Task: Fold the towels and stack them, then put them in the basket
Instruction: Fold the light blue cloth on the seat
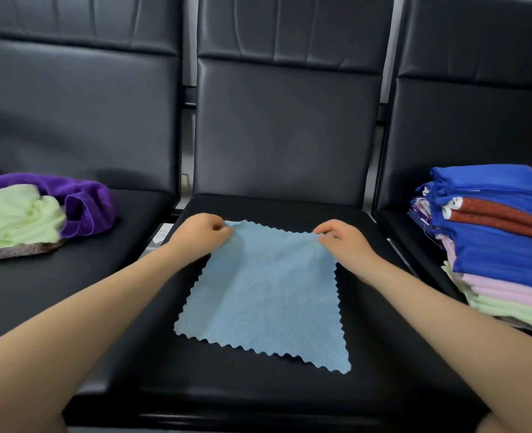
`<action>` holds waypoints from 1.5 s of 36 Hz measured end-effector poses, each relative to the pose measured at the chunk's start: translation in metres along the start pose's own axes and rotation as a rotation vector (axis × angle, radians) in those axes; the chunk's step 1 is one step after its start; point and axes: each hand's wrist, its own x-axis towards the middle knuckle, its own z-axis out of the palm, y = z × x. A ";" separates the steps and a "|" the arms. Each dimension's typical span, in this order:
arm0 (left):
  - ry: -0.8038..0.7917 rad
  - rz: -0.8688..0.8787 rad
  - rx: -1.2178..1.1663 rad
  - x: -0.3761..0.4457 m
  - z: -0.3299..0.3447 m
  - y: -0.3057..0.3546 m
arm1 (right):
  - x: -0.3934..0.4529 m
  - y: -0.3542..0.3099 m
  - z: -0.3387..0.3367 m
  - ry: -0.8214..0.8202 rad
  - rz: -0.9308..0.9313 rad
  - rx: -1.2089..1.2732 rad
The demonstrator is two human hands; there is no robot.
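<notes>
Nearest, at frame centre, the light blue towel lies flat and unfolded on the middle seat. Both hands pinch its far corners: left hand, right hand. Farther right sits the folded stack; upper left, crumpled towels wait. No basket shows.

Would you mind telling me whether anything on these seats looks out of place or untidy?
Mostly the left seat: a purple towel and a pale green towel lie crumpled together, unfolded. The folded stack on the right seat has uneven edges. No basket is in view.
</notes>
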 end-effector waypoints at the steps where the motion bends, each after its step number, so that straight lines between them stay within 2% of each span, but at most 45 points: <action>1: 0.019 -0.039 0.004 0.005 0.002 -0.002 | 0.004 0.001 0.001 0.042 -0.001 0.001; 5: 0.029 -0.175 0.116 0.009 0.007 -0.017 | 0.007 0.007 0.004 0.121 0.014 -0.142; 10: 0.068 -0.151 0.184 0.003 0.008 -0.024 | -0.003 0.020 0.002 0.086 0.021 -0.440; 13: 0.086 -0.094 0.168 -0.006 0.006 -0.018 | -0.008 0.020 0.001 0.054 -0.001 -0.437; 17: 0.137 0.093 0.178 -0.024 0.002 -0.004 | -0.017 0.008 0.003 0.023 -0.021 -0.302; 28: -0.216 0.380 0.051 -0.100 -0.015 0.025 | -0.109 -0.043 0.016 -0.395 -0.360 -0.258; 32: -0.351 0.423 0.063 -0.117 -0.016 0.015 | -0.126 -0.038 0.015 -0.479 -0.478 -0.452; 38: -0.378 0.497 0.147 -0.123 -0.014 0.009 | -0.129 -0.027 0.015 -0.393 -0.521 -0.524; 45: -0.206 0.636 0.368 -0.124 0.003 0.016 | -0.126 -0.024 0.021 -0.272 -0.475 -0.556; 50: -0.167 0.541 0.311 -0.114 -0.004 0.021 | -0.112 -0.020 0.006 -0.371 -0.391 -0.538; 54: -0.244 0.472 0.281 -0.106 -0.012 0.011 | -0.107 -0.016 -0.007 -0.275 -0.305 -0.335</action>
